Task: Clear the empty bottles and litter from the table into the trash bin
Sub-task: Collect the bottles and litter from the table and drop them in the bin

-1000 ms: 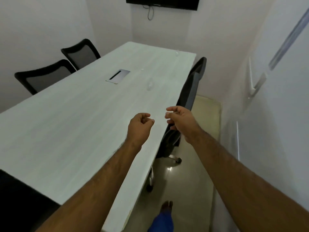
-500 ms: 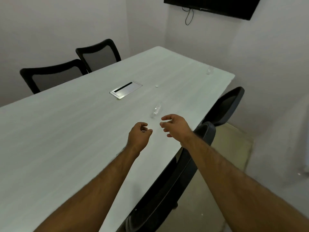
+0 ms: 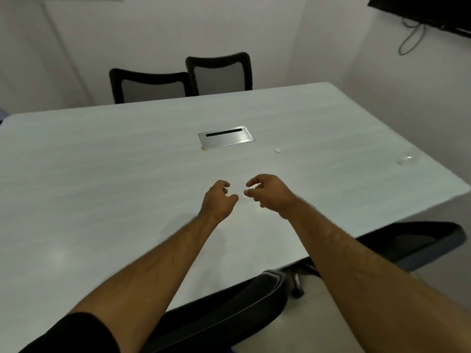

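A small clear plastic bottle (image 3: 242, 193) lies on the pale table (image 3: 102, 189), between my two hands. My right hand (image 3: 270, 191) curls its fingertips and thumb around the bottle's right end. My left hand (image 3: 218, 198) hovers just left of the bottle with its fingers loosely curled and nothing in it. A small white cap (image 3: 277, 150) lies farther back on the table. Another clear plastic piece (image 3: 406, 159) lies near the table's right edge. No trash bin is in view.
A metal cable hatch (image 3: 226, 137) sits in the table's middle, with a tiny yellow scrap (image 3: 203, 148) at its corner. Two black chairs (image 3: 183, 80) stand at the far side. Two more chairs (image 3: 254, 301) are tucked in on my side. A wall screen (image 3: 433, 14) hangs top right.
The view has swung left to face the table squarely. Both hands have reached forward, and the right fingers have come onto the clear bottle that lay just beyond them.
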Demonstrator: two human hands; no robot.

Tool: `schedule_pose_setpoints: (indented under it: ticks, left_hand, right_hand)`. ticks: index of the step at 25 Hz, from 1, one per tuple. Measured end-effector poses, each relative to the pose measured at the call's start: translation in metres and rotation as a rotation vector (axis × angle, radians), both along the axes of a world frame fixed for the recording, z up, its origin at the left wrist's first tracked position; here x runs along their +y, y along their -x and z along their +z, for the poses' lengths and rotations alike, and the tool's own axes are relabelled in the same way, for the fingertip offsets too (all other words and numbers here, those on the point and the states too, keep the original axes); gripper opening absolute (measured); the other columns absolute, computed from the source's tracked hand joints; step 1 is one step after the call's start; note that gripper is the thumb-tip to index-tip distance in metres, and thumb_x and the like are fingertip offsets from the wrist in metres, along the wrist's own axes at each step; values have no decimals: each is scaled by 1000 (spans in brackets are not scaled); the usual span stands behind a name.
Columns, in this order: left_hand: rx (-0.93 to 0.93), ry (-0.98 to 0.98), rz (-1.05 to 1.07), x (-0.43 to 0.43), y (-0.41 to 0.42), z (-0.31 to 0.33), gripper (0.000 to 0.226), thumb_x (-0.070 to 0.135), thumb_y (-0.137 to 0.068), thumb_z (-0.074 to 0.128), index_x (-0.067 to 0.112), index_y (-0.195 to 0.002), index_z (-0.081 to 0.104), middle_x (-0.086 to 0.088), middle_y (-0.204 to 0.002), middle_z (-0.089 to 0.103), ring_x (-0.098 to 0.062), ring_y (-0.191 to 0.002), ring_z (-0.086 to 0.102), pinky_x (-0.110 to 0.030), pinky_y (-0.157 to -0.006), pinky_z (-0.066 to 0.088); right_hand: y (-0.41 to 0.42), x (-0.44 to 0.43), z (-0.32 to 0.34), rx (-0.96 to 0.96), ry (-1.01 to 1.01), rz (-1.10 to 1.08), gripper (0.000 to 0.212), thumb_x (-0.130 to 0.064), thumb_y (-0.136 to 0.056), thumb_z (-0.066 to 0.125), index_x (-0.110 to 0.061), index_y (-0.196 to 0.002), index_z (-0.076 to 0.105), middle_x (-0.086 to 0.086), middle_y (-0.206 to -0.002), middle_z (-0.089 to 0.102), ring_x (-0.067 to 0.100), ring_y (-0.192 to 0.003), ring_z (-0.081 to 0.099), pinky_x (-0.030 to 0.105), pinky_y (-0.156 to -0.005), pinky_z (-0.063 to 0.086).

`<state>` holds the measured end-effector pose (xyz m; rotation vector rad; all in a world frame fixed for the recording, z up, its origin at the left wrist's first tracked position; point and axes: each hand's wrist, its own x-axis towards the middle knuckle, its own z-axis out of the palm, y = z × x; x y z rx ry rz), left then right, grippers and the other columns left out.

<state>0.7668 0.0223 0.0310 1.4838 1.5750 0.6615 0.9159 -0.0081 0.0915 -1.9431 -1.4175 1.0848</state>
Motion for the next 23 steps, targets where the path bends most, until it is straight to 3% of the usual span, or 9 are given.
schedule_pose_setpoints:
  ticks: [4, 7, 10, 15, 18, 20, 23]
  left_hand:
    - [164, 35, 43, 14, -26, -33, 54, 26, -81, 72, 11, -129, 53, -12, -127, 61, -28, -111, 60, -32, -88, 49]
    - [323, 88, -2, 35, -37, -65, 71, 37, -76, 77, 11, -135, 48, -11, -136, 56, -29, -120, 56, -36, -96, 48]
    - [505, 99, -66, 60, -50, -105, 97, 53, -65, 82, 10, -141, 39, -13, -145, 47, -31, -132, 47, -44, -105, 44]
    - [592, 163, -50, 73, -67, -141, 108, 53, -66, 82, 8, -148, 29, -13, -157, 32, -29, -146, 28, -38, -118, 29]
    - [645, 189, -73, 77, -70, -142, 112, 57, -65, 80, 10, -150, 26, -13, -158, 32, -30, -147, 26, -40, -120, 26]
    - [661, 225, -40, 84, -76, -134, 111, 56, -67, 79, 11, -152, 23, -13, -155, 34, -32, -143, 32, -41, -116, 32]
    - [619, 168, 34, 116, -100, -124, 87, 48, -81, 69, 11, -149, 30, -14, -148, 42, -33, -134, 41, -43, -106, 41]
  right_hand:
    - [-38, 31, -35, -172, 14, 202, 32, -25, -82, 73, -18, -112, 67, 3, -96, 73, 19, -82, 67, 27, -68, 48]
    - [-52, 60, -73, -352, 5, 350, 43, -28, -81, 70, -19, -123, 63, 2, -108, 72, 22, -103, 67, 28, -78, 48]
    - [-66, 96, -122, -579, -112, 531, 62, -32, -80, 69, -16, -138, 53, 10, -128, 63, 33, -119, 57, 40, -95, 48]
    - [-77, 147, -175, -831, -204, 738, 61, -21, -84, 56, -10, -143, 47, 16, -146, 51, 38, -140, 39, 47, -114, 29]
    - [-74, 161, -181, -867, -151, 853, 52, -28, -86, 55, -17, -137, 51, 10, -135, 60, 33, -127, 52, 45, -107, 35]
    - [-83, 163, -180, -832, -107, 715, 40, -40, -84, 56, -19, -119, 59, 5, -112, 68, 29, -103, 64, 39, -89, 45]
    - [-120, 171, -172, -452, 150, 268, 49, -57, -79, 61, -19, -111, 59, 0, -96, 64, 29, -94, 65, 33, -76, 48]
